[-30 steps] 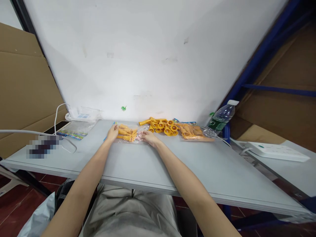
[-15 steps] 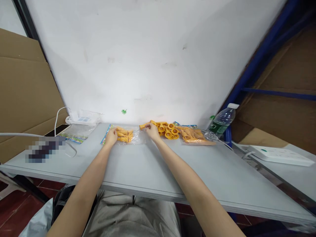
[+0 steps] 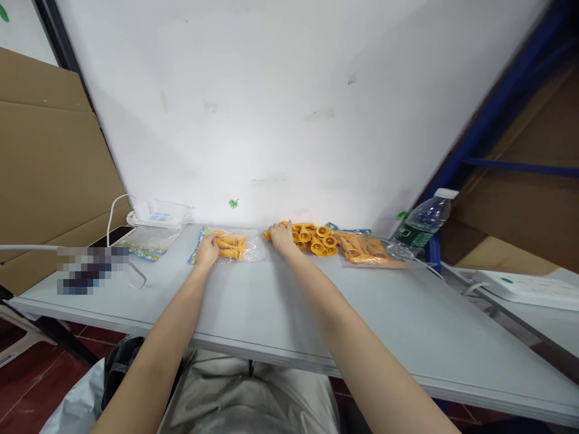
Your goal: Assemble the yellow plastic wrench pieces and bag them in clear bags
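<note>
My left hand (image 3: 208, 250) is closed on the left part of a clear plastic bag (image 3: 254, 248) with a colourful printed header. Several yellow-orange toy horns (image 3: 231, 246) lie inside that bag, flat on the table. At the left end of a loose pile of yellow toy horns (image 3: 316, 240), my right hand (image 3: 282, 237) has its fingers curled round a horn, whose end shows just left of them. Most of that horn is hidden by the hand. The flared, round mouths of several horns in the pile face me.
Right of the pile lies another filled bag of horns (image 3: 368, 248), then a leaning water bottle (image 3: 425, 220). Flat clear bags (image 3: 151, 241), a phone (image 3: 111, 236) and a white power strip (image 3: 158, 216) are at the left. A white wall (image 3: 289, 120) stands behind the table (image 3: 280, 301).
My right hand has gone from just left of the pile onto its left end, fingers now curled down there. My left hand stays on the bag. The view has shifted slightly.
</note>
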Available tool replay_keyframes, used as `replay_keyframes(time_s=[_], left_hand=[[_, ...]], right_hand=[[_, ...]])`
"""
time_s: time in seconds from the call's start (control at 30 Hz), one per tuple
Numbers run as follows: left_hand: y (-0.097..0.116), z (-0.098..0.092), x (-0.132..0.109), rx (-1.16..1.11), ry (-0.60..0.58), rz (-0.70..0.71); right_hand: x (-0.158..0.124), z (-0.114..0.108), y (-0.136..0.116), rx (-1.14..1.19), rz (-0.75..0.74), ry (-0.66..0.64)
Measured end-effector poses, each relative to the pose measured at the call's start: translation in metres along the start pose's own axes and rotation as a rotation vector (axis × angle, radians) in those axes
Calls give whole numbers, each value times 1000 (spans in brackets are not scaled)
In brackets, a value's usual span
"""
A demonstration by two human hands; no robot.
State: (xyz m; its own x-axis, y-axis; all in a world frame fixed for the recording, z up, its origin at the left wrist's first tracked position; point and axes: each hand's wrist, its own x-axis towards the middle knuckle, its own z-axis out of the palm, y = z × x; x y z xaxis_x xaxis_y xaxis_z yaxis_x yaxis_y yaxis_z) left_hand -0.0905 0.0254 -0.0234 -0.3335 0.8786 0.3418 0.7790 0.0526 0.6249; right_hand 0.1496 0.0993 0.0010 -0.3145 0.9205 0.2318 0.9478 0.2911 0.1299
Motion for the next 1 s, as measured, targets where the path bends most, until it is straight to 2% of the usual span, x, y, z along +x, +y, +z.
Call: replay_keyframes(time_s=[0.13, 0.27, 0.4, 0.5, 0.63, 0.77, 1.0], left_hand=[[-2, 2, 2, -36, -13, 0], [-5, 6, 5, -62, -21, 17], [-7, 8, 5, -86, -25, 19], [-6, 10, 5, -100, -28, 18], [-3, 12, 4, -117, -58, 39], [1, 14, 4, -131, -117, 51], [6, 16, 3, -208, -179, 60]], right_hand=[[-6, -9, 4, -63, -40, 88], [-13, -34, 5, -125, -100, 106], [-25, -60, 0, -162, -71, -67], [-39, -69, -4, -89, -76, -180], [-55, -68, -8, 135, -125, -195], [-63, -60, -6, 373, -64, -201], [-68, -42, 4, 801, -5, -107]])
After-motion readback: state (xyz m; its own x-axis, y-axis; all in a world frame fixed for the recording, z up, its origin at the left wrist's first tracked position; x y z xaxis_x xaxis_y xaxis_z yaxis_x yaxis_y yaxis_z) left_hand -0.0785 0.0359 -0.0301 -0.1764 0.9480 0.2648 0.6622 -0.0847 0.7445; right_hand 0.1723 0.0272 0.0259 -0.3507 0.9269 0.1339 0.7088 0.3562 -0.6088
